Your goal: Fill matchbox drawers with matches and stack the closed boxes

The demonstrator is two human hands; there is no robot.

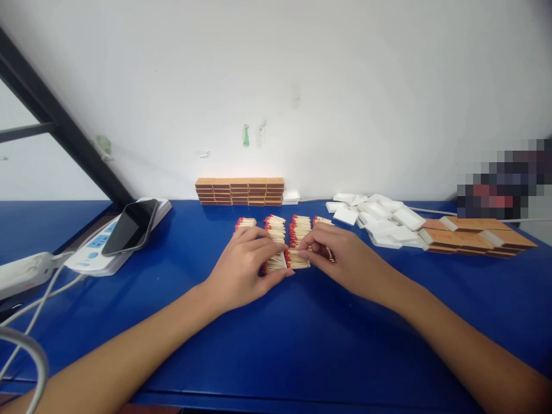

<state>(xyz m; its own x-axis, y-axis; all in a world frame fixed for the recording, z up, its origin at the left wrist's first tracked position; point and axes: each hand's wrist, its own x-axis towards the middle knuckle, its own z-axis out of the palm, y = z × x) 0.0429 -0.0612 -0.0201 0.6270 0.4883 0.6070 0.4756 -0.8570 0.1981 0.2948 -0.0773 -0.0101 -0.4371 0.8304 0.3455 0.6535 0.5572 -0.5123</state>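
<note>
**While one stack (239, 191) stands neat, matches (301, 227) lie out in bunches**

As the head view shows, the work looks partly through: orange boxes are squared up in that stack by the wall (302, 103), while the matches lie unboxed mid-table (276, 345). The left hand (245, 261) curves over the nearer bunches, thumb and forefinger bracketing a white strip (283, 260); the right hand (340, 256) has its fingertips drawn together at the matches. Whether either hand's fingers truly grip anything cannot be told. White trays (377, 215) heaped to the right (filled or not is hard to see) and loose orange boxes (470, 236) seem left to handle. At left, a phone (131, 226) rests on a power strip (88, 260), well apart; a grey cable (38, 356) loops near the left forearm and could snag.
</note>
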